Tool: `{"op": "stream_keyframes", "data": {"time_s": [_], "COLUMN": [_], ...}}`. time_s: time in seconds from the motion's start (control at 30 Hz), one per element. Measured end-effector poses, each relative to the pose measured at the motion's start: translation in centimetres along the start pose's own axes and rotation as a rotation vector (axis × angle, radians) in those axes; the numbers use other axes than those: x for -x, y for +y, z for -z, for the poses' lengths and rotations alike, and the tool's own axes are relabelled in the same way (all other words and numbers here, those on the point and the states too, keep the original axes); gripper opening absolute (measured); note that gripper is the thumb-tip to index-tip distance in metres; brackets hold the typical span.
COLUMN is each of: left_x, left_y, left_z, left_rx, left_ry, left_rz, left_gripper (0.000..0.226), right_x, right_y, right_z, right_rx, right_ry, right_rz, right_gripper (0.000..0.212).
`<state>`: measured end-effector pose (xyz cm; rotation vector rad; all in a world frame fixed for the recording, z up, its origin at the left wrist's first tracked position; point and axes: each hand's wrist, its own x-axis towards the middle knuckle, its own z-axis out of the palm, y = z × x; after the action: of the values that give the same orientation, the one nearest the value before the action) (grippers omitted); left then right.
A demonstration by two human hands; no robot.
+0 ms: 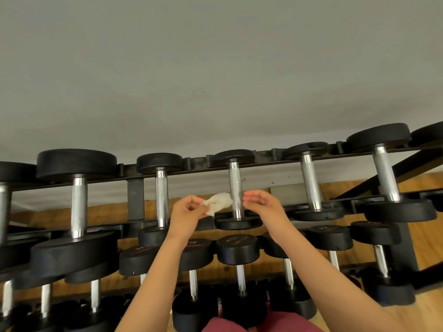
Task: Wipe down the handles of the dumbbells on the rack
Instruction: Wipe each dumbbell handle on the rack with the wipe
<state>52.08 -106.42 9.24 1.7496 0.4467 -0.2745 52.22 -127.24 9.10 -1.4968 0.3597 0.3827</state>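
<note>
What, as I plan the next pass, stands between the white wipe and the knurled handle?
Nothing visible: the white wipe, pinched in the left hand, sits just left of the knurled handle, with the right hand beyond it.

One lower-row dumbbell head point(140, 258) reads "20"; the other markings are blurred.

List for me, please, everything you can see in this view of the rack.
Dumbbells: seven on top tier, end two cut off, more below; black heads, chrome handles.
Rack: one, black, across the middle.
Wipe: one, white, left of the middle top handle.
Wall: one, grey, behind.
Floor: one, wood, beneath the rack.
Garment: one, maroon, bottom edge.
Hands: left hand pinches the wipe; right hand loosely curled beside that handle, holding nothing.
</note>
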Motion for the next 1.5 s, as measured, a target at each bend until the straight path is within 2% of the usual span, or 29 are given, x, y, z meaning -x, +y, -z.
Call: {"op": "stream_keyframes", "data": {"time_s": [0.07, 0.1, 0.17, 0.27, 0.4, 0.53, 0.63, 0.73, 0.9, 1.0, 1.07, 1.2, 1.3, 1.37, 1.5], "left_x": [-0.6, -0.6, -0.6, -0.6, -1.3, -1.9, -2.4, -2.9, -3.0, -2.9, -2.8, -2.6, -2.3, -2.6, -2.9], "left_y": [-0.1, 0.1, 0.5, 0.6, 0.8, 0.5, 0.4, 0.3, 0.8, 1.5, 1.6, 0.7, 0.9, 1.4, 1.3], "left_z": [0.0, -0.4, -1.5, -3.0, -2.9, -3.1, -4.2, -5.0, -5.3, -5.4, -5.4, -5.4, -5.8, -6.1, -5.4], "left_rx": [-0.180, -0.262, -0.386, -0.387, -0.177, -0.243, -0.250, -0.301, -0.371, -0.335, -0.334, -0.362, -0.290, -0.345, -0.391], "left_ry": [0.139, 0.138, -0.016, -0.331, -0.432, -0.391, -0.307, -0.259, -0.353, -0.385, -0.370, -0.178, -0.216, -0.285, -0.242], "left_rz": [-0.102, -0.153, -0.200, -0.100, 0.064, 0.016, 0.053, 0.106, 0.150, 0.174, 0.179, 0.124, 0.162, 0.164, 0.161], "left_gripper": [0.012, 0.013, 0.016, 0.008, 0.019, 0.019, 0.017, 0.029, 0.053, 0.047, 0.036, 0.018, 0.020, 0.023, 0.019], "right_x": [-0.5, -0.9, -1.5, -2.1, -2.6, -2.6, -2.6, -2.8, -2.5, -2.4, -2.5, -2.5, -2.5, -2.5, -2.5], "right_y": [0.8, 1.3, 2.0, 2.8, 3.4, 3.7, 3.8, 3.9, 3.7, 3.6, 3.6, 3.6, 3.6, 3.6, 3.7], "right_z": [0.0, -0.2, -1.0, -2.5, -2.8, -2.7, -2.6, -2.5, -2.5, -2.4, -2.4, -2.4, -2.4, -2.4, -2.3], "right_rx": [-0.008, -0.004, 0.009, 0.074, 0.140, 0.169, 0.203, 0.215, 0.189, 0.186, 0.188, 0.193, 0.189, 0.190, 0.196], "right_ry": [0.124, 0.195, 0.292, 0.302, 0.348, 0.375, 0.385, 0.387, 0.380, 0.372, 0.368, 0.364, 0.361, 0.356, 0.352], "right_rz": [0.006, 0.002, -0.019, -0.010, 0.022, 0.039, 0.066, 0.078, 0.097, 0.098, 0.106, 0.105, 0.109, 0.114, 0.107], "right_gripper": [0.012, 0.011, 0.016, 0.023, 0.028, 0.028, 0.029, 0.029, 0.028, 0.028, 0.028, 0.027, 0.027, 0.026, 0.026]}}
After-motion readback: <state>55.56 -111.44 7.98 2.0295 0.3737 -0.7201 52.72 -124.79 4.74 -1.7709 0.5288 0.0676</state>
